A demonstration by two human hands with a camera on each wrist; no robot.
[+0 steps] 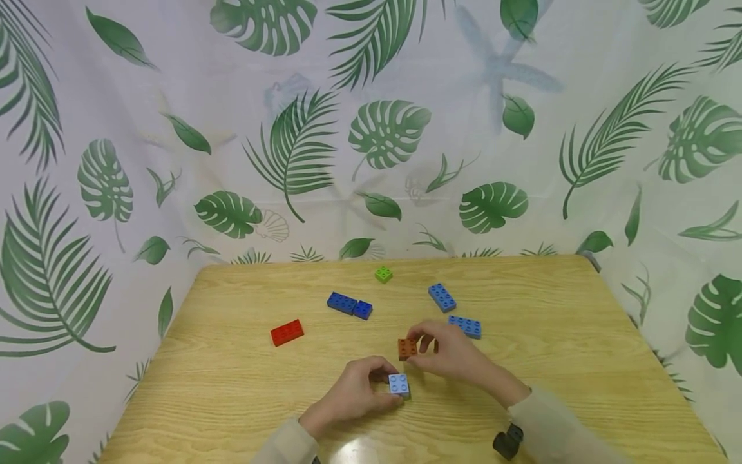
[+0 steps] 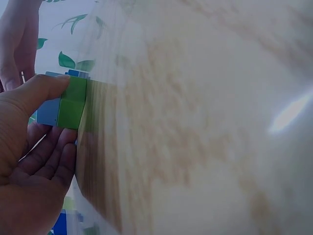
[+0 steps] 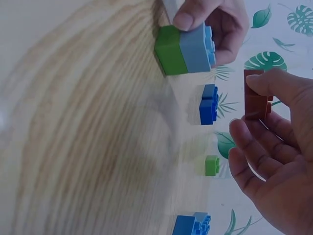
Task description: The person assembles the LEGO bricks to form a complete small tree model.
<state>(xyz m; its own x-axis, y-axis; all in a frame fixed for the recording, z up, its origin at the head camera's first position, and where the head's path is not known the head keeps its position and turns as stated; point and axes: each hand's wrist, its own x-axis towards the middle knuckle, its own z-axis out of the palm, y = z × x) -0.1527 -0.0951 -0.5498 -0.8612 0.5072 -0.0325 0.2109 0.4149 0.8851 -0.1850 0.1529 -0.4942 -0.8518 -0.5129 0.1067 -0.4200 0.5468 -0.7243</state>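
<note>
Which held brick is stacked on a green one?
The light blue brick in the left hand. The right wrist view shows a green brick directly beneath it; the brown brick in the right hand shows no green.

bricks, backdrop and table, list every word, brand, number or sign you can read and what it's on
No readable text in any view.
Light blue brick, brown brick: none legible; any tiny marks are too small to read.
Red brick, lime brick, blue bricks: same.
Backdrop: printed leaves, no words.
Table: wood grain only.
</note>
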